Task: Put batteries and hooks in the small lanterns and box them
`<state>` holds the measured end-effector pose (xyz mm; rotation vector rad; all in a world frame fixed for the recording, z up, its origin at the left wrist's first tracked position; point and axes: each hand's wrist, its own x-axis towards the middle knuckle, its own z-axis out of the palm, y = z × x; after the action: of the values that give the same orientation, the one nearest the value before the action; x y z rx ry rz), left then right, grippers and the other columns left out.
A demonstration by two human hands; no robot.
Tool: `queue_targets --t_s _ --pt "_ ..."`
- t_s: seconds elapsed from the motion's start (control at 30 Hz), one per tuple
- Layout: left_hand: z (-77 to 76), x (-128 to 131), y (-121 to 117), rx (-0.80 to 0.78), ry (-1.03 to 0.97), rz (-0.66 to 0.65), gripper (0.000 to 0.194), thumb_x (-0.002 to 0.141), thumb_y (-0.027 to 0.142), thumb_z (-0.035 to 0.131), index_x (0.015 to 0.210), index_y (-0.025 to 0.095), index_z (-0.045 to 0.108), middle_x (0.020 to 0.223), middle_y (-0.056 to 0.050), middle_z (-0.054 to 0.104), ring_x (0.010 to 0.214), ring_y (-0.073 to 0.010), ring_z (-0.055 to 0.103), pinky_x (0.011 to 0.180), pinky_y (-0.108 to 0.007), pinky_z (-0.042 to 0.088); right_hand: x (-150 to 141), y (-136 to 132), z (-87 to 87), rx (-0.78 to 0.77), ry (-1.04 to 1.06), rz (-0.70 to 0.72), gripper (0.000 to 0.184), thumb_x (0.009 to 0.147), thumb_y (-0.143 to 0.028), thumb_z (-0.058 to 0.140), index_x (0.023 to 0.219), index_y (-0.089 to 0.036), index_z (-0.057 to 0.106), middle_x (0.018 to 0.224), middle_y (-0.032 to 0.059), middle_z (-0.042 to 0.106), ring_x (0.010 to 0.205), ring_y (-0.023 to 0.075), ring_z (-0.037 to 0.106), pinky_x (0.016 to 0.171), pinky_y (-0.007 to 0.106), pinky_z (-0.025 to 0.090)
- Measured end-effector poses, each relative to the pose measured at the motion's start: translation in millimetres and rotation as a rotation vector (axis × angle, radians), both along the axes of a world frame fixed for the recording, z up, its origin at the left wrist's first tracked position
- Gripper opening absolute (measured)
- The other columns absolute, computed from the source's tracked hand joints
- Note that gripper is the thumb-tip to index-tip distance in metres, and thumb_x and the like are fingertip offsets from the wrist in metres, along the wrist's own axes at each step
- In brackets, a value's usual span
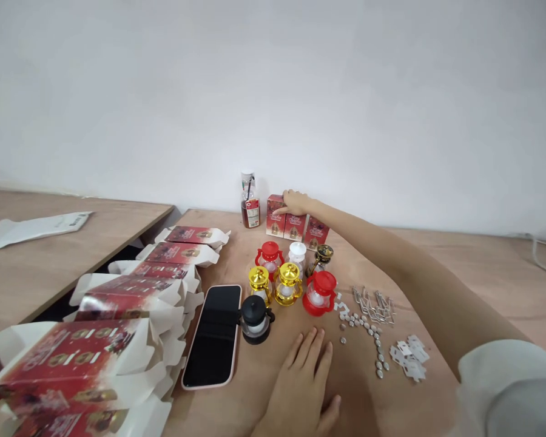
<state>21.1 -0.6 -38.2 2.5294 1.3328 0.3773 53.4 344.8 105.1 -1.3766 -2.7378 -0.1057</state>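
My left hand (304, 385) lies palm down on the wooden table with its fingers stretched out, holding nothing. Just beyond it stand several small toy lanterns, among them a black lantern (255, 317), a gold lantern (288, 285), a red lantern (319, 294) and a white lantern (297, 255). My right hand (296, 203) reaches to the back, its fingers closed over the top of a small red carton (295, 228). Its thumb crosses toward the carton on the left (275, 223). A third carton (317, 232) stands at the right, partly behind my wrist.
Open, unfolded red cartons (73, 352) line the left side. A phone (213, 337) lies beside them. A bottle of dark liquid (250, 209) stands near the wall. At right lie metal wire handles (374, 305), button cells (379, 351) and white plastic pieces (410, 357).
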Motion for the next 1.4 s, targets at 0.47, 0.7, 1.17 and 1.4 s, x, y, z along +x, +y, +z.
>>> queue_targets --t_s 0.47,0.7,1.17,1.4 --pt "-41.5 7 8 0.272 0.064 0.026 0.066 0.087 0.020 0.045 0.147 0.016 0.018 0.148 -0.012 0.036 0.135 -0.0245 0.040 0.108 -0.036 0.038 -7 38 15.4 0.137 0.034 0.110 0.033 0.091 -0.033 0.055 0.120 -0.016 0.054 0.121 0.0080 0.057 0.102 0.0207 0.060 0.086 0.042 0.052" --pt "-19.8 4 5 0.106 0.024 -0.003 0.072 0.083 0.043 0.053 0.143 0.010 0.030 0.151 -0.017 0.028 0.138 -0.0300 0.033 0.112 -0.040 0.031 60 19 41.9 -0.110 -0.105 0.053 0.066 0.070 -0.051 0.074 0.121 -0.014 0.055 0.108 0.0128 0.065 0.091 0.0277 0.064 0.076 0.039 0.052" --pt "-12.7 1 4 0.005 -0.008 -0.002 0.071 0.083 0.034 0.052 0.146 0.013 0.025 0.154 -0.014 0.021 0.142 -0.0278 0.023 0.115 -0.041 0.025 57 48 2.9 0.084 0.104 0.048 0.066 0.066 -0.046 0.076 0.115 -0.010 0.051 0.117 0.0180 0.051 0.104 0.0309 0.050 0.085 0.039 0.043" --pt "-3.3 -1 2 -0.036 -0.042 0.002 0.071 0.083 0.033 0.053 0.146 0.014 0.026 0.155 -0.013 0.020 0.142 -0.0279 0.022 0.117 -0.041 0.021 52 35 -11.2 0.259 0.276 0.119 0.051 0.076 -0.047 0.066 0.109 -0.011 0.051 0.110 0.0180 0.051 0.110 0.0358 0.043 0.092 0.048 0.037"
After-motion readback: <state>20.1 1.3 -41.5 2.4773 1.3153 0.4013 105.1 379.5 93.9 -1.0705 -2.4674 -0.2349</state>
